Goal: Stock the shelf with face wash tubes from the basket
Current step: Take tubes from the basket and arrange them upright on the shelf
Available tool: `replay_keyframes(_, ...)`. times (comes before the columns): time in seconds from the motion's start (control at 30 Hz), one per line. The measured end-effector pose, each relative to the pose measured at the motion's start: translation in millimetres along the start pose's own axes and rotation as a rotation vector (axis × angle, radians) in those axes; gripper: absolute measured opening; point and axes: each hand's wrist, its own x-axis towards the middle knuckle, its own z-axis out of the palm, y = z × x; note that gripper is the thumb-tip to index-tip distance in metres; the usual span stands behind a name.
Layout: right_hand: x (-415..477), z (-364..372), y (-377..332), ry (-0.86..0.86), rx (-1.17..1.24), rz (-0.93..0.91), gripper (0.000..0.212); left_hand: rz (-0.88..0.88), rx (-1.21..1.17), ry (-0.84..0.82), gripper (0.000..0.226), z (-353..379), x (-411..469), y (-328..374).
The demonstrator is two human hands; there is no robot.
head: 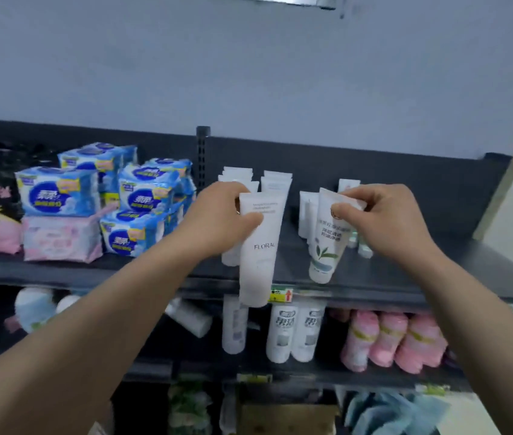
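Left hand (220, 215), seemingly matte white tube (259, 255)

Packs (142, 199) stacked at the left of the shelf (374, 271), tubes (275, 183) in rows to their right. Left hand (220, 221) holds the FLORAL tube (259, 246) before the left rows, its foot overhanging the shelf edge. Right hand (387, 221) holds the leaf tube (327, 246) before the right rows. On the lower shelf (280, 370), bottles (283, 334), with bundles (390, 340) to their right.

Both bare forearms reach forward to the shelf (405, 274). Over its front edge, the left hand (217, 218) grips a white tube (259, 249). The right hand (387, 221) pinches a leaf-printed tube (327, 246) by its top.
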Motion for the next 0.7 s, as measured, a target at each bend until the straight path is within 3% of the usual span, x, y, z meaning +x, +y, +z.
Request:
replay_keyframes(0.33,71,-51,83,-0.031,-0.055,0.048,0.009,-0.093,0.136,-0.129,0.022,86,126,23)
replay_keyframes(0.7,109,-42,131,-0.127,-0.034,0.036,0.01,-0.223,0.217,-0.211,0.035,133,171,3)
